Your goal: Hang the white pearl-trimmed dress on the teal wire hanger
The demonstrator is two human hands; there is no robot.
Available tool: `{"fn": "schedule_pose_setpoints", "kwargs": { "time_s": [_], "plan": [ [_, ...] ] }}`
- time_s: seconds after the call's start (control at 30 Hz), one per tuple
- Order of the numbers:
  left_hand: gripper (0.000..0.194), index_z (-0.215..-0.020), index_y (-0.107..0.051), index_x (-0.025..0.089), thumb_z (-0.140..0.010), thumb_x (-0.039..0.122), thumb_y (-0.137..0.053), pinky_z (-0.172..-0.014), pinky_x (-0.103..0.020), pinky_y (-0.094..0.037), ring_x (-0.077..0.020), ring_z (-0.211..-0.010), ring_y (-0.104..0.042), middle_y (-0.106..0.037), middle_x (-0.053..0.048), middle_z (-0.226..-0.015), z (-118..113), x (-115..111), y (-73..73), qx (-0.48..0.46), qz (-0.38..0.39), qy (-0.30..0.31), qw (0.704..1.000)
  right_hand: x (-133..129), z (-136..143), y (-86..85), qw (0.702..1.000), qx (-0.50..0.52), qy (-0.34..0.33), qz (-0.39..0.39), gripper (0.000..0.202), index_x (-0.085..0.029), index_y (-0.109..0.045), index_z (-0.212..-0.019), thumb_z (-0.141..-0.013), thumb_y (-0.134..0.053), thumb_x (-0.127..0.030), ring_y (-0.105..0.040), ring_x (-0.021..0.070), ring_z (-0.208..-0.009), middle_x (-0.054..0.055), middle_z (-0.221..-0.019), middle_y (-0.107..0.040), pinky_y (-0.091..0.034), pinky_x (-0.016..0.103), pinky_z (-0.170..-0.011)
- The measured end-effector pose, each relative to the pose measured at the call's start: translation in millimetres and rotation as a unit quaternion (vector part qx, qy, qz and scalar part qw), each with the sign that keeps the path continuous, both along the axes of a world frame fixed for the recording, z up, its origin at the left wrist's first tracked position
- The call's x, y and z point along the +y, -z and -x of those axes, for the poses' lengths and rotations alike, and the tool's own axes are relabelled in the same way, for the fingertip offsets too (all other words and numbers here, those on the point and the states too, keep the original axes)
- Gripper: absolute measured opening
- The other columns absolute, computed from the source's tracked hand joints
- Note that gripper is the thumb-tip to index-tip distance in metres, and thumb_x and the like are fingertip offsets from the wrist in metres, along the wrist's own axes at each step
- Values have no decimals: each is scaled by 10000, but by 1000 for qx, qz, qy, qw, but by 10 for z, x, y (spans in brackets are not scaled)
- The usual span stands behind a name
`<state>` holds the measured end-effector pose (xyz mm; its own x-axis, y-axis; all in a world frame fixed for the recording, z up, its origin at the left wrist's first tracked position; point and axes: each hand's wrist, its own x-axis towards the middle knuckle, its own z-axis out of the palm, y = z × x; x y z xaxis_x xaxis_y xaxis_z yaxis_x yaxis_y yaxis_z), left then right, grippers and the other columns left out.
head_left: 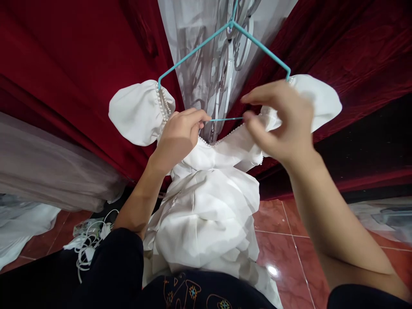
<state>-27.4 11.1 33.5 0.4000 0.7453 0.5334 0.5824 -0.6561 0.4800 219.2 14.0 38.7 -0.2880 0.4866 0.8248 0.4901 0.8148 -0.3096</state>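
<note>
A white dress (206,214) with puffed sleeves and pearl-beaded edging hangs on a turquoise clothes hanger (196,48). The hanger's thin lower bar (225,119) runs between my hands, across the neckline. My left hand (182,133) is closed at the left end of this bar, thumb and fingers pinched on it in front of the left sleeve. Near the bar's right end, my right hand (283,120) is blurred, its thumb and forefinger apart with nothing visible between them. It partly covers the right sleeve (323,101).
Dark red drapes (80,51) hang on both sides, with sheer white fabric (193,51) and pale curved metalwork behind the hanger. A tangle of white cable (85,249) lies at lower left. Reddish floor tiles (283,257) show at right.
</note>
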Motion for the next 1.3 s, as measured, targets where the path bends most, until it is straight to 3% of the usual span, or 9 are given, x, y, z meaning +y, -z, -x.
{"fn": "schedule_pose_setpoints", "kwargs": {
  "time_s": [0.13,0.37,0.47,0.57,0.73,0.87,1.0,1.17,1.3],
  "plan": [
    [320,-1084,-742,194,-997,55,-467,-864,-372,-535,-195,-899,-686,-734,-38,-955,-13,10,29,18,-20,-7,1000,35,101,355,987,-141,66,36,358,-241,-639,-1295,-956,-605,-351,-670,257,-986,78,-1112,-744,-503,464,-888],
    [307,-1271,-684,329,-1091,232,-456,-1223,-539,-424,-287,-1447,-501,-577,-52,-1441,68,-34,224,-87,-192,-91,973,11,286,596,991,-15,131,-28,267,-308,-725,-1167,-1007,-513,-282,-650,216,-919,21,-1036,-763,-433,448,-925],
    [318,-1322,-659,384,-1055,237,-567,-1333,-572,-257,-301,-1510,-404,-508,-28,-1488,216,11,201,-140,-313,-167,924,17,452,626,987,34,150,-36,256,-297,-739,-1075,-1000,-498,-256,-650,212,-876,18,-955,-755,-435,453,-913],
    [437,-1402,-603,351,-1041,114,-544,-1325,-519,-311,-222,-1403,-510,-601,14,-1394,433,194,135,-141,-362,-179,904,63,602,656,982,53,180,-30,256,-285,-739,-1035,-982,-496,-225,-639,208,-849,20,-892,-734,-439,453,-908],
    [425,-1151,-741,247,-1002,-60,-488,-966,-347,-569,-90,-1043,-671,-739,120,-1092,885,566,-36,-152,-338,-169,913,98,623,646,983,61,173,-22,229,-264,-721,-1038,-969,-510,-208,-614,213,-855,30,-885,-713,-427,445,-907],
    [283,-1033,-766,197,-1123,200,-497,-860,-396,-580,-121,-947,-721,-789,37,-976,1254,613,-116,-186,-338,-192,902,18,495,550,990,8,139,29,206,-266,-705,-1097,-997,-527,-288,-617,230,-916,43,-964,-723,-425,446,-923],
    [342,-1028,-773,263,-1064,536,-570,-837,-551,-578,-251,-974,-755,-804,-61,-993,1490,496,153,-190,-226,-221,930,-65,424,481,992,-20,118,43,224,-262,-687,-1169,-995,-564,-332,-624,240,-974,48,-1032,-726,-415,439,-942],
    [315,-959,-784,267,-1012,523,-608,-783,-454,-659,-172,-826,-743,-804,68,-903,1263,247,524,-136,-81,-184,970,-44,387,475,992,-25,113,53,208,-250,-691,-1134,-956,-586,-264,-619,234,-946,43,-993,-715,-411,425,-930],
    [268,-1119,-818,239,-1007,188,-580,-938,-372,-635,-209,-1039,-770,-812,-2,-1129,754,-97,413,-19,-46,-26,998,7,376,498,990,-34,127,53,239,-247,-699,-1147,-960,-550,-234,-623,244,-967,51,-1050,-729,-404,431,-935]
  ]
}}
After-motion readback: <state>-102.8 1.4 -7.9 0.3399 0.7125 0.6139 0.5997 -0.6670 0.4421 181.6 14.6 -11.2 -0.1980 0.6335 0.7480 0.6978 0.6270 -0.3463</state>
